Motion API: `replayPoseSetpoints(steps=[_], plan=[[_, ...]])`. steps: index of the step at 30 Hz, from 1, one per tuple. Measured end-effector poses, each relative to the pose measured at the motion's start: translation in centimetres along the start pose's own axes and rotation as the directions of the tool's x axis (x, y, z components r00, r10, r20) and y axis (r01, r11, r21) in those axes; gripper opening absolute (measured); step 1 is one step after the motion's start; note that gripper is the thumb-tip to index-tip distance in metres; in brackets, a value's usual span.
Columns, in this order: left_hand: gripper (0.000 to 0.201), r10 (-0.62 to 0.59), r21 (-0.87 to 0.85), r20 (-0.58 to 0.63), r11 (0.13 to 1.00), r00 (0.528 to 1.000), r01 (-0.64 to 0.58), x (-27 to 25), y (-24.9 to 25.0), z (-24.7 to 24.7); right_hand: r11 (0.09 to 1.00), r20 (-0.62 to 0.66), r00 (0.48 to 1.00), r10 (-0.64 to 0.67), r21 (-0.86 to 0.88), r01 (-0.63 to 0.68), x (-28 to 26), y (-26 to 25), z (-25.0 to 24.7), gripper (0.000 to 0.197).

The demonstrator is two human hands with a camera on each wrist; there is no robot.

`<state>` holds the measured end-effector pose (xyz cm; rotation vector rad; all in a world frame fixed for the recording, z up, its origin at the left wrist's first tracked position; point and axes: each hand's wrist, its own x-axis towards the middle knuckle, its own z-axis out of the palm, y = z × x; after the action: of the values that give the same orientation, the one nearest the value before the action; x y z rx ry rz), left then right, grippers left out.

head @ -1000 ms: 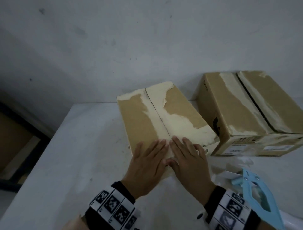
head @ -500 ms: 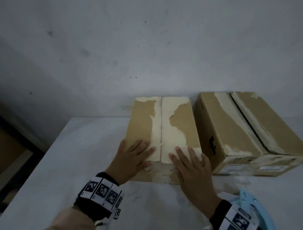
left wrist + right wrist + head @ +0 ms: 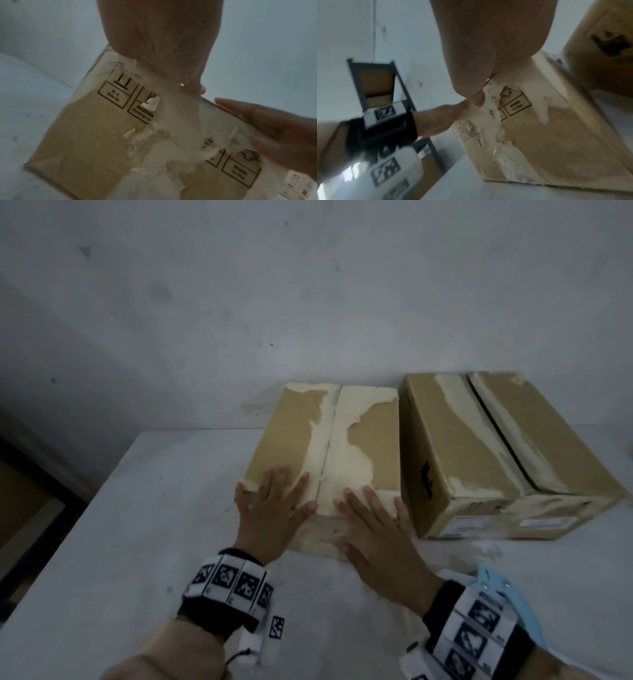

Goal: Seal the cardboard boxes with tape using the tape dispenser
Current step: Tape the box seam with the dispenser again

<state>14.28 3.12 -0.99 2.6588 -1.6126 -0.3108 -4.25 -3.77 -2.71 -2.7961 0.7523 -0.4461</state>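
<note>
Both hands lie flat on the near end of the smaller box (image 3: 329, 446), one on each top flap beside the centre seam. Left hand (image 3: 274, 508): fingers straight and spread, pressing the left flap. Right hand (image 3: 373, 529): fingers straight, slightly apart, on the right flap; neither grips anything. Flaps closed, seam narrow; surface paper torn, no fresh tape visible on it. Larger box (image 3: 507, 453) sits just to the right on the white table (image 3: 137, 542), its seam gaping dark, also untaped as far as visible. Blue tape dispenser (image 3: 507, 597) lies near the right wrist, untouched. Judgement: early stage; taping of both boxes remains.
</note>
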Motion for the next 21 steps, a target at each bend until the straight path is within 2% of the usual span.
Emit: replayPoseSetpoints(steps=[2, 4, 6, 8, 9, 11, 13, 18, 21], plan=[[0.124, -0.003, 0.002, 0.000, 1.000, 1.000, 0.003, -0.1, 0.2, -0.2, 0.984, -0.005, 0.999, -0.042, 0.173, 0.043, -0.9, 1.0, -0.8, 0.053], [0.125, 0.014, -0.024, -0.020, 1.000, 1.000, -0.015, -0.2, 0.3, 0.0, 0.968, -0.055, 0.998, -0.005, 0.251, 0.019, -2.9, 2.2, -1.0, 0.057], [0.106, -0.002, -0.062, -0.016, 0.998, 1.000, 0.001, -0.2, 0.5, -0.3, 0.977, -0.092, 0.992, 0.084, 0.205, -0.064, -5.9, 3.7, -0.6, 0.060], [0.066, -0.071, -0.064, 0.005, 0.995, 0.997, 0.071, -0.3, 1.0, -0.6, 0.972, -0.110, 0.972, 0.210, 0.131, -0.195, -9.1, 5.5, 0.1, 0.065], [0.057, -0.104, -0.081, 0.015, 0.991, 0.994, 0.105, -0.3, 1.2, -0.7, 0.956, -0.110, 0.951, 0.289, 0.096, -0.279, -10.7, 6.4, 0.2, 0.068], [0.055, -0.151, -0.093, 0.029, 0.984, 0.988, 0.153, -0.3, 1.6, -0.6, 0.896, -0.057, 0.894, 0.444, 0.032, -0.443, -13.5, 7.9, 0.2, 0.079], [0.057, -0.167, -0.082, 0.006, 0.983, 0.986, 0.167, -0.3, 1.7, -0.6, 0.855, 0.008, 0.855, 0.519, -0.013, -0.519, -15.8, 8.9, -0.1, 0.088], [0.056, -0.190, -0.095, -0.014, 0.978, 0.982, 0.188, -0.3, 2.0, -0.8, 0.841, 0.011, 0.842, 0.539, 0.035, -0.539, -20.0, 10.4, -1.3, 0.095], [0.055, -0.199, -0.089, -0.001, 0.976, 0.980, 0.199, -0.5, 2.3, -1.0, 0.896, 0.103, 0.894, 0.437, 0.036, -0.442, -22.6, 11.2, -1.8, 0.093]])
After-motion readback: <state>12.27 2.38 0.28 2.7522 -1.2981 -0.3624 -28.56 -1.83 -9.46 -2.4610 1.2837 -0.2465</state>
